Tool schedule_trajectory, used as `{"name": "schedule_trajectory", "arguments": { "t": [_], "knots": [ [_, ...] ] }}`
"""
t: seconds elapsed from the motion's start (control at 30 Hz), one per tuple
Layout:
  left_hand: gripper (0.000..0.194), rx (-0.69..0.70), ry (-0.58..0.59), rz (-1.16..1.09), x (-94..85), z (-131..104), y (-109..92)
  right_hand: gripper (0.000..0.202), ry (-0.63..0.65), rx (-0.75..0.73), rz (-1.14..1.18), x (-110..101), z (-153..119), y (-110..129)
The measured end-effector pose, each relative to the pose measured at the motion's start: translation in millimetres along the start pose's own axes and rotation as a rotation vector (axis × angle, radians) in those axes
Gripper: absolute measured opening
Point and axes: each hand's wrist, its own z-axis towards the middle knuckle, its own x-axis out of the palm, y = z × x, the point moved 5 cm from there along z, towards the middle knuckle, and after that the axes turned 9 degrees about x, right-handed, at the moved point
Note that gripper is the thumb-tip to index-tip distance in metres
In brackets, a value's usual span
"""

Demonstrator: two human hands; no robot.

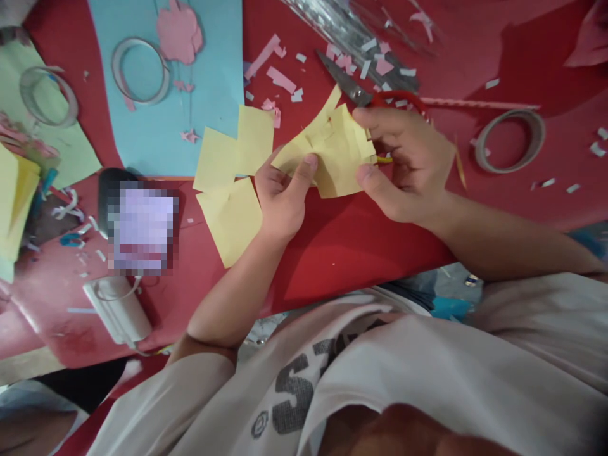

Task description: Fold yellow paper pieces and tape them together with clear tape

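Note:
A piece of yellow paper (342, 158) is pinched under the thumb of my left hand (286, 193), above the red table. Small cuts or creases show along its right edge. My right hand (413, 161) is closed around the red handles of a pair of scissors (354, 88), whose blades point up and left behind the paper. The right thumb and fingertips are at the paper's right edge; whether they press on it I cannot tell. Several yellow paper squares (230, 218) lie just left of my left hand.
A blue sheet (209, 76) with a pink paper flower (179, 31) and a tape roll (140, 71) lies at the upper left. Another tape roll (510, 140) is at the right. Paper scraps (281, 80) are scattered about. A phone (145, 225) and a white power bank-like block (118, 310) sit at left.

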Motion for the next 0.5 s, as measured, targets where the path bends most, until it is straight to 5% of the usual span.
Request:
{"name": "schedule_trajectory", "arguments": {
  "t": [0.3,0.5],
  "knots": [
    [0.033,0.016,0.029,-0.01,1.6,0,-1,0.074,0.07,-0.122,0.173,0,2,14],
    [0.037,-0.054,0.052,-0.107,4.1,-1,15,0.076,0.092,-0.072,0.111,-1,0,9]
  ]
}}
